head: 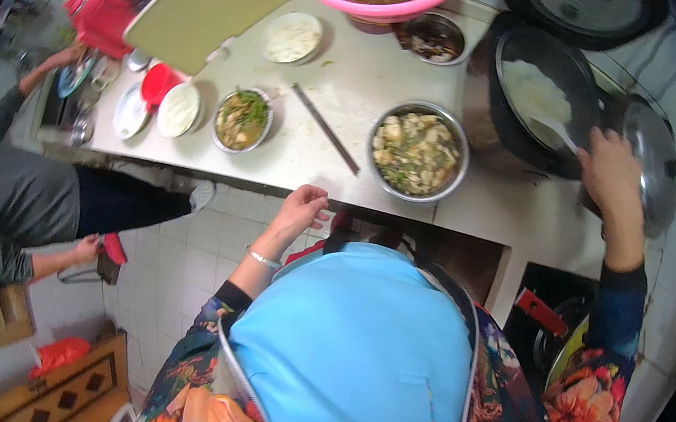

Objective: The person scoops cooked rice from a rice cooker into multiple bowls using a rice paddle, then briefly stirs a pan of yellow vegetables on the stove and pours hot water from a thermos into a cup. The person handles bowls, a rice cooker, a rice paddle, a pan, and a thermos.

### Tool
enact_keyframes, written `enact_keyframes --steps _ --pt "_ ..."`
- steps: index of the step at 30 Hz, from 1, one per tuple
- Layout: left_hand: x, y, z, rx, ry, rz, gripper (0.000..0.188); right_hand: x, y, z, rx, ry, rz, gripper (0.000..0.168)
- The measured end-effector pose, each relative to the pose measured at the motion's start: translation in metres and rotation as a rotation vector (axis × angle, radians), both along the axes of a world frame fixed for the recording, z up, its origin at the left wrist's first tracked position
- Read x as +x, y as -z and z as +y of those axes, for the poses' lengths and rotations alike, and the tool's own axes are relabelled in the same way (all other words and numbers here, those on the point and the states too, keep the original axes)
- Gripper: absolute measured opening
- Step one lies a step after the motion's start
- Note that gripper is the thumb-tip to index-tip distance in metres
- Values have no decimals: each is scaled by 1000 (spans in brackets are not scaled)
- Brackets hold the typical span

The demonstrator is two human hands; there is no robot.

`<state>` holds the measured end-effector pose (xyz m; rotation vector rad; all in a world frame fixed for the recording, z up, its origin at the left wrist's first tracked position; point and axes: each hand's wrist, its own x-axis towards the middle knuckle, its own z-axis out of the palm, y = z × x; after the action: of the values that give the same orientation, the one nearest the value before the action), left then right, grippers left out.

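Note:
My right hand (pixel 612 166) is at the rim of the rice cooker (pixel 481 94), at the handle end of a white rice paddle (pixel 556 132); whether the fingers grip it is unclear. The paddle's blade rests in the cooked white rice (pixel 531 96). My left hand (pixel 305 207) hangs empty just off the counter's front edge, fingers loosely curled. Between the hands, a steel bowl of cooked food in pieces (pixel 416 150) stands on the counter (pixel 331 89). Dark chopsticks (pixel 325 128) lie left of it. Farther left are a smaller bowl of food with greens (pixel 242 120) and a bowl of rice (pixel 178 110).
Another rice bowl (pixel 293 38), a pink basin (pixel 378 13) and a metal bowl (pixel 434 38) stand at the back. A glass lid (pixel 649 162) is right of the cooker. Another person (pixel 22 195) stands left. Below right is a pan with a red handle (pixel 542 312).

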<state>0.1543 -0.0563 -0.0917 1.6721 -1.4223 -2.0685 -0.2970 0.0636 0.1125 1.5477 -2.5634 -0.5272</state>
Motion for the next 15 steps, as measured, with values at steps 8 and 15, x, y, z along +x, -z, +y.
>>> enact_keyframes --steps 8,15 --pt "80 35 -70 61 -765 387 35 116 -52 35 -253 -357 -790 39" --pt "103 34 -111 119 -800 521 19 225 79 22 -252 -395 -1152 29"
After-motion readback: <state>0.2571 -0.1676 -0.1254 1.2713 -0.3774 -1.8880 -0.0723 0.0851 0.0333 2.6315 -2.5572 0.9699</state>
